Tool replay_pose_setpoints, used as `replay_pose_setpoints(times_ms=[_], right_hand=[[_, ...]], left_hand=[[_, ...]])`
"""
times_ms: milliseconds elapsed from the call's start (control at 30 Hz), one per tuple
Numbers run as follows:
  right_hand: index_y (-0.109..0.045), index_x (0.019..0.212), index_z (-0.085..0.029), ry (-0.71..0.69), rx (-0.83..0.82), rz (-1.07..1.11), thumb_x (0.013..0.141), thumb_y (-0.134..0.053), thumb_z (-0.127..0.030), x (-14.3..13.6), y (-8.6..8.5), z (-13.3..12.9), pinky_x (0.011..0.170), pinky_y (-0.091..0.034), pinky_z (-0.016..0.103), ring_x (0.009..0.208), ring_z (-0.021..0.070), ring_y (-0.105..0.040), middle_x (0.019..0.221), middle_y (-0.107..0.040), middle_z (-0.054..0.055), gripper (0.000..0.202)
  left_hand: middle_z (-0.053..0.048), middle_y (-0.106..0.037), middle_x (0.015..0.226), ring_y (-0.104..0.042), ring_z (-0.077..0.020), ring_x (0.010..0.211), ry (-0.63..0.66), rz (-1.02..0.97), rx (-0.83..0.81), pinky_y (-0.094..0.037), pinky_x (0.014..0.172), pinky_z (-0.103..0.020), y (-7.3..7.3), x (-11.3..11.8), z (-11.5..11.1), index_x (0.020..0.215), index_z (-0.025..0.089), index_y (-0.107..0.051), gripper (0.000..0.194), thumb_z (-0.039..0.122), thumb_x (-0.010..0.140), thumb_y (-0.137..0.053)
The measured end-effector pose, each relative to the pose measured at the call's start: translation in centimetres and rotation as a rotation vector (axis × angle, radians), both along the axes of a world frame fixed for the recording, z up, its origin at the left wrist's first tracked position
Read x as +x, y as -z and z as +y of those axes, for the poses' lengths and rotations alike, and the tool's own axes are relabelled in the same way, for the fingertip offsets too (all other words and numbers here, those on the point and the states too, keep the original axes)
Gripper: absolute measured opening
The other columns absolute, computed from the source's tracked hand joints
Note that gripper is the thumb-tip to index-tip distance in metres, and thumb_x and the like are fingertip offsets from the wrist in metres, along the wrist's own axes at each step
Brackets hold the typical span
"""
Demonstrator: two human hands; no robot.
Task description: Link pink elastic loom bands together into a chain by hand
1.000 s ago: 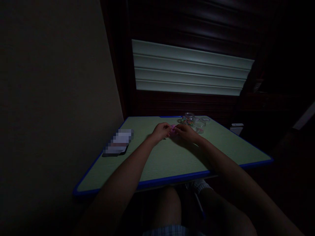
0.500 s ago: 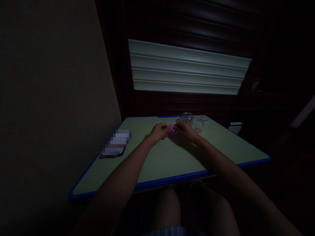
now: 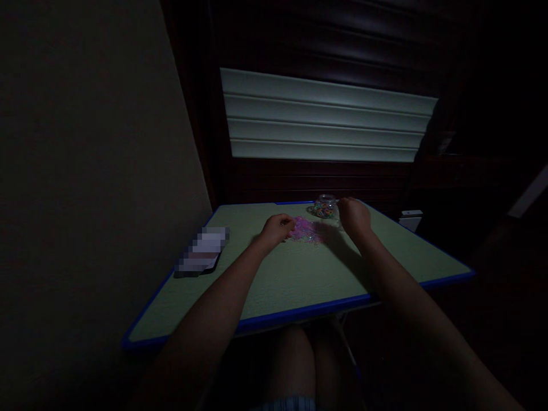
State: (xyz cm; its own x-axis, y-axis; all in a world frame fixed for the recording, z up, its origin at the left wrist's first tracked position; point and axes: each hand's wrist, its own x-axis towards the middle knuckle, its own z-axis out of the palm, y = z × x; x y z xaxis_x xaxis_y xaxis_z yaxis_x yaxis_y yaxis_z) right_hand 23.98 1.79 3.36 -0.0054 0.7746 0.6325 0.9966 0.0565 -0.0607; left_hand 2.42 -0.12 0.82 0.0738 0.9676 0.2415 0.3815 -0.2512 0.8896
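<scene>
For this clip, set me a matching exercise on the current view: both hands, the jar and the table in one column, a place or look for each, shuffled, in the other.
1. Left hand
2. Right hand
3. Jar
4. Table

A. Pale green with a blue edge
B. Just right of the jar
C. At the left end of the pink-purple pile
D. Clear, with multicoloured rings inside

Pairs: 1-C, 2-B, 3-D, 4-A

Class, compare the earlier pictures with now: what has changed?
The right hand has moved rightward from the pink pile, baring more of it, and now appears right of the jar. Whether it took or released anything is unclear. The left hand stays at the pile's left edge; the jar stays put.
</scene>
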Motion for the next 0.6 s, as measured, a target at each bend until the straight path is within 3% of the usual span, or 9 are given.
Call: replay_pose_setpoints(times_ms=[200,600], right_hand=[[-0.065,0.084,-0.011,0.16,0.011,-0.005,0.082,-0.039,-0.024,2.0,0.5,1.0,0.065,-0.036,0.029,0.079,0.0222,-0.058,0.086,-0.063,0.017,0.029],[-0.066,0.083,-0.009,0.132,-0.004,0.043,0.082,-0.038,-0.023,2.0,0.3,1.0,0.068,-0.037,0.032,0.081,0.0254,-0.058,0.087,-0.062,0.019,0.031]], left_hand=[[-0.002,-0.058,0.066,-0.048,-0.0055,0.049,0.005,-0.011,0.0,-0.036,0.041,-0.014,-0.2,0.1,-0.2,0.07,0.013,-0.055,0.013,0.025,0.072,-0.05],[-0.002,-0.058,0.067,-0.048,-0.0053,0.047,0.016,-0.029,0.008,-0.036,0.041,-0.015,0.0,0.0,0.1,0.071,0.013,-0.054,0.014,0.027,0.071,-0.05]])
